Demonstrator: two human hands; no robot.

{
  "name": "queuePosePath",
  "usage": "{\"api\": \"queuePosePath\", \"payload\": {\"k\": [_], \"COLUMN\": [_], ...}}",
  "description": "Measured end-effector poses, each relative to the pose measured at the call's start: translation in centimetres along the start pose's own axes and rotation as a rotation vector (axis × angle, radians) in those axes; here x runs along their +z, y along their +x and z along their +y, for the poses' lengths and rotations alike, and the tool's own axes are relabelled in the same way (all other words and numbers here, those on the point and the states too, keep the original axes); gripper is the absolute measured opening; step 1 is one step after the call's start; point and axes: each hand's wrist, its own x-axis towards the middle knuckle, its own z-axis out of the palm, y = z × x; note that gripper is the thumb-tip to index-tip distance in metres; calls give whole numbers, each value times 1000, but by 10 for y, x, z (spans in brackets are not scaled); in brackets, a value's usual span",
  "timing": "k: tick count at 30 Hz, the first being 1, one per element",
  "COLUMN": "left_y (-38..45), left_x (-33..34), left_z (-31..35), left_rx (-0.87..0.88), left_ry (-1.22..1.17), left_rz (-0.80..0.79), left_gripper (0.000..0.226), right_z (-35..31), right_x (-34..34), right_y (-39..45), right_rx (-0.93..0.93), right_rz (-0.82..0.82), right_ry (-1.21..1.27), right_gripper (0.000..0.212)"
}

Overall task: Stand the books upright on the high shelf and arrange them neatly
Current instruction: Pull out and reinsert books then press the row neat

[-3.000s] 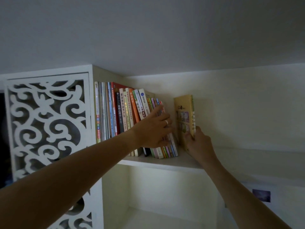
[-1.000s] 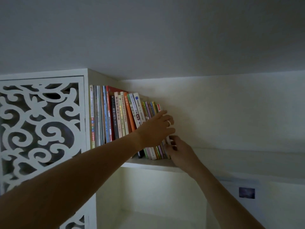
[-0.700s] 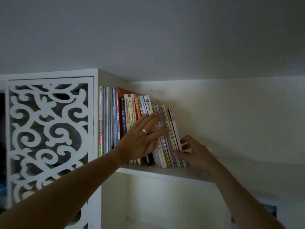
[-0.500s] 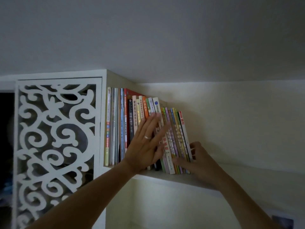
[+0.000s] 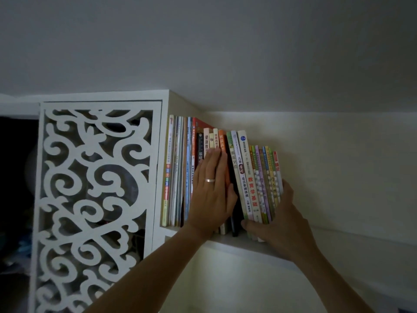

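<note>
Books [image 5: 225, 172] nearly upright on shelf [image 5: 248, 245]; right hand [image 5: 282, 224] grips the 3 o'clock bundle (leaning), flat left hand [image 5: 212, 190] braces spines.

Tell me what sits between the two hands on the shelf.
In the head view, leaning book spines stand between the left hand and the right hand.

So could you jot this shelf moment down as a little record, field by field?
place: high shelf under the ceiling, beside a white carved panel
books: one row, spines out; the left ones upright, the right ones leaning
left hand: flat, fingers straight, pressing on spines in mid-row
right hand: gripping the bottom of the leaning group at the row's right end
task state: row not fully straight yet
</note>
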Motion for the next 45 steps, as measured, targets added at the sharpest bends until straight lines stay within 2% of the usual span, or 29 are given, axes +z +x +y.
{"api": "queuePosePath", "payload": {"k": [11,17,22,26,31,36,41,45], "left_y": [-2,-1,1,0,0,-1,7,47], "left_x": [3,2,-4,0,2,2,-9,-27], "left_z": [-3,-1,1,-1,-1,-2,0,-12], "left_rx": [32,-26,-45,-45,-36,-60,-63,-174], "left_ry": [25,-81,-128,-93,-107,-113,-7,80], "left_rz": [2,22,38,29,40,48,63,76], "left_gripper": [55,53,63,52,54,53,47,44], "right_z": [-10,-20,-23,-10,-12,-16,-11,-10], "right_x": [16,26,31,23,26,32,33,32], "right_y": [1,5,6,8,11,11,9,9], "right_rx": [45,29,3,-44,-63,-52,-61,-56], "right_rz": [23,66,12,-85,-62,-40,-22,-37], "right_ry": [-9,-8,25,69,81,65,34,27], "right_gripper": [150,159,162,162,167,162,156,156]}}
